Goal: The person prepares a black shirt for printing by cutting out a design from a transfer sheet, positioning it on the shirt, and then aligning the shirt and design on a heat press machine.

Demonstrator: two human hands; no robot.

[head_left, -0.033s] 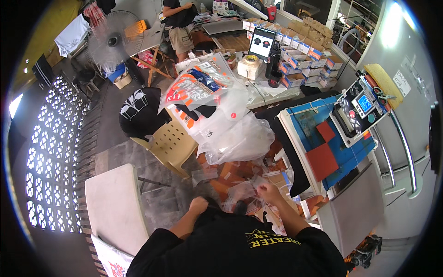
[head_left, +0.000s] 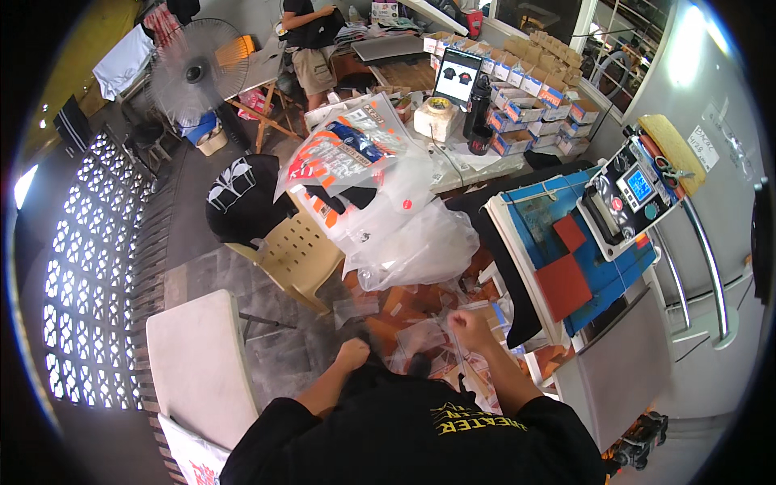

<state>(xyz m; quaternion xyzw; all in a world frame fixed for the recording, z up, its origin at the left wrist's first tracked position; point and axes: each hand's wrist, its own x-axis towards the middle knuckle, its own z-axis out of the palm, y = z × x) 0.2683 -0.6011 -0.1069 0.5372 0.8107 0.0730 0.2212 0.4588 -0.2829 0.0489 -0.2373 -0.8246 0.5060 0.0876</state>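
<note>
My left hand (head_left: 353,354) is closed beside dark cloth at the front of my black shirt (head_left: 404,428). What its fingers hold, if anything, is hidden. Across from it, my right hand (head_left: 471,330) is closed too, raised above the littered floor, and I cannot make out anything in its fingers. Beyond both hands, a heap of clear plastic bags (head_left: 420,246) spills from the table edge. On top lies a printed plastic package (head_left: 349,145) in orange, white and blue.
A beige plastic chair (head_left: 295,255) stands ahead left, with a black garment (head_left: 242,198) over its back. A white folding table (head_left: 194,356) is at my left. At right, a blue heat press (head_left: 517,212) carries a control box (head_left: 634,190). Small boxes (head_left: 517,105), a fan (head_left: 194,74) and another person (head_left: 311,61) are farther off.
Both of my hands have shifted very slightly upward in the picture. The rest of the scene looks the same.
</note>
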